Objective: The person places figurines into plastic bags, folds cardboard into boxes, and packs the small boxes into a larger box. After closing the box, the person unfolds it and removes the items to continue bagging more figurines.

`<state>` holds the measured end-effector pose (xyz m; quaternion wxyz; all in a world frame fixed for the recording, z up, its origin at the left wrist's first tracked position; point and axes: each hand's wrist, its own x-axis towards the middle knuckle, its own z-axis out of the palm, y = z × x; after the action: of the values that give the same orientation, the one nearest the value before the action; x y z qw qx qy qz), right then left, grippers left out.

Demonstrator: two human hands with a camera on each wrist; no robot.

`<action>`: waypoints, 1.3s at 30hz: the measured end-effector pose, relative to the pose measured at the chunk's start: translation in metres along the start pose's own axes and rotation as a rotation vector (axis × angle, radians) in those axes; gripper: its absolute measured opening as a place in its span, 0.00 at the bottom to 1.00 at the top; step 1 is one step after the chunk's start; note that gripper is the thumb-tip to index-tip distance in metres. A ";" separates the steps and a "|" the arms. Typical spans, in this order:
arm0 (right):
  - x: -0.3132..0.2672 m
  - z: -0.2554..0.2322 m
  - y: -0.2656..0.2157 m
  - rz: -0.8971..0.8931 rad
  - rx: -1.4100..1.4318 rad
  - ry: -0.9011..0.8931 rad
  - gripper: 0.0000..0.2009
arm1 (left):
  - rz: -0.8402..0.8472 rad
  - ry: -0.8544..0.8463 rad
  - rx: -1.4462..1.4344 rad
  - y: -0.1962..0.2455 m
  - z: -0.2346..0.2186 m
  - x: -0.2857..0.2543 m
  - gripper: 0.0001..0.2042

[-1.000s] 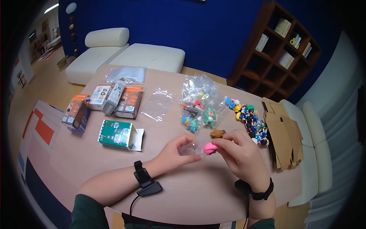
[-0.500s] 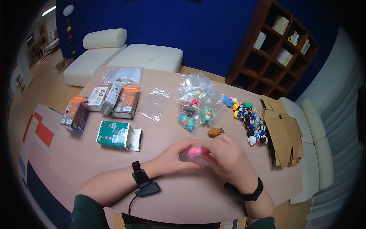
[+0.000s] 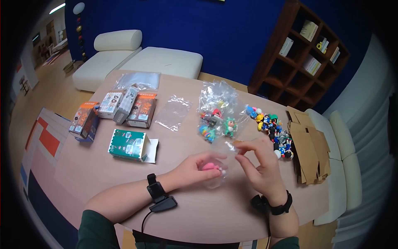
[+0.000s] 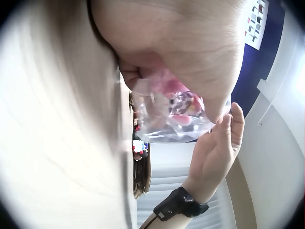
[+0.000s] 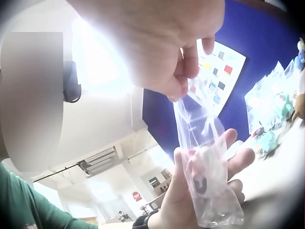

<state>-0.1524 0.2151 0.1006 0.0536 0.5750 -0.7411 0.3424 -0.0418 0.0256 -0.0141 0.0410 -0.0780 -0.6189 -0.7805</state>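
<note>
Where the boxes (image 3: pixel 83 120) stand: the left of the table (image 3: pixel 95 174), with a green box (image 3: pixel 125 144) nearest the person, its right end open.
Left hand (image 3: pixel 192 168): thumb and fingers gripping a clear bag (image 5: pixel 217 210).
Pink toy (image 3: pixel 210 166): inside that bag, in the left hand's grip.
Bagged toys (image 3: pixel 229 127): on the table, beyond the hands.
Right hand (image 3: pixel 265 170): thumb and finger pinching the bag's top edge.
Loose toys (image 3: pixel 282 142): heaped just beside flattened cardboard (image 3: pixel 310 141).
</note>
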 end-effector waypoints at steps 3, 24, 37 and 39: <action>0.000 0.005 0.001 0.024 0.003 0.143 0.15 | -0.131 -0.007 -0.044 0.007 -0.001 0.000 0.21; -0.021 0.091 0.040 0.780 1.285 0.065 0.05 | -0.108 0.425 -0.090 -0.008 -0.008 0.003 0.10; -0.027 0.101 0.042 0.721 1.203 0.143 0.08 | -0.061 0.384 -0.034 -0.002 -0.001 0.003 0.07; -0.028 0.102 0.042 0.740 1.234 0.155 0.08 | -0.059 0.377 -0.027 -0.003 -0.001 0.002 0.07</action>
<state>-0.1486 0.1843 -0.0086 -0.3479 0.1862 -0.5530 0.7338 -0.0446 0.0251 -0.0164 0.1324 0.0874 -0.5919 -0.7903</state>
